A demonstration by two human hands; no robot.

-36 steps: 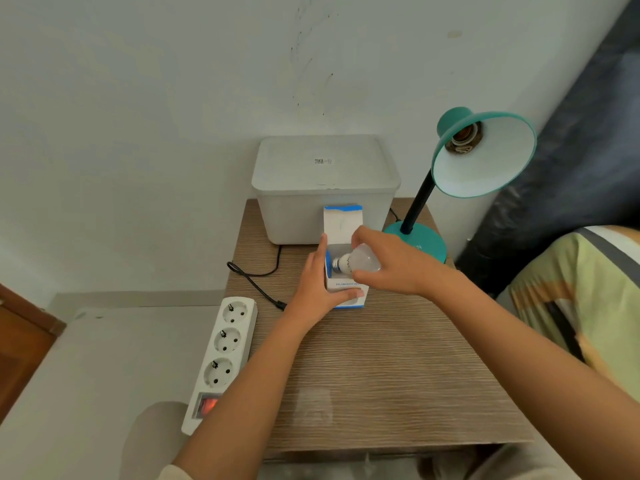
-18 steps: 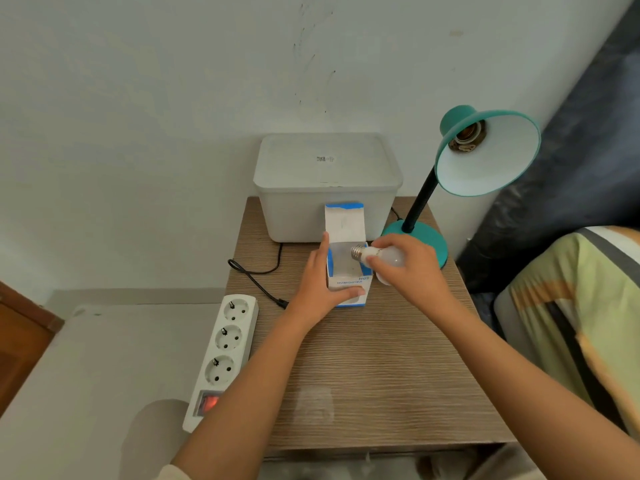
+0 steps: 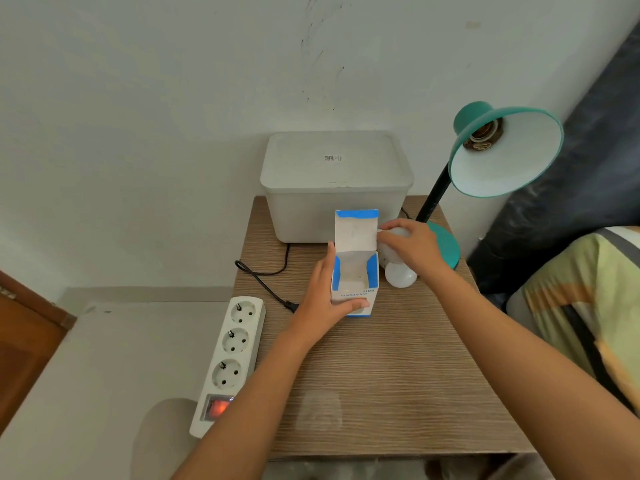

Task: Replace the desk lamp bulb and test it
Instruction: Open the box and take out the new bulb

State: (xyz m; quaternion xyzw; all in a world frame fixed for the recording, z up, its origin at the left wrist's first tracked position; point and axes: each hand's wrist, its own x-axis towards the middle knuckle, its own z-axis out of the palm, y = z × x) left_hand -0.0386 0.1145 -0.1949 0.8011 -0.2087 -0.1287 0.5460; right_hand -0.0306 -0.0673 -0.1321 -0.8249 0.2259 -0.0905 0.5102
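1. Holding the open box (image 3: 355, 289) steady on the wooden table (image 3: 381, 375), the left hand (image 3: 329, 299) is closed on its left and front sides, with the thumb along the left edge and the fingers across the front.
2. The right hand (image 3: 412, 247) is closed on a white bulb (image 3: 398, 235) just to the right of the box flap, in front of the green base of the desk lamp (image 3: 502, 150).
3. A second white bulb (image 3: 401, 274) lies on the table just below this hand, beside the box; I cannot tell if the hand touches it also.
4. The socket (image 3: 483, 136) inside the lamp shade looks empty, so no bulb is fitted yet.
5. I judge the bulb to be light, smooth and round, so it can slip or roll on the table, and it may break if it falls.
6. The best hold is around the wide globe with several fingers, gently, leaving the metal screw end free for the socket.
7. Compared with one second ago, the bulb is no longer over the box opening: the right hand carried it to the right, towards the lamp base, and the inside of the box now shows empty.
8. The left hand keeps the same grip on the box.
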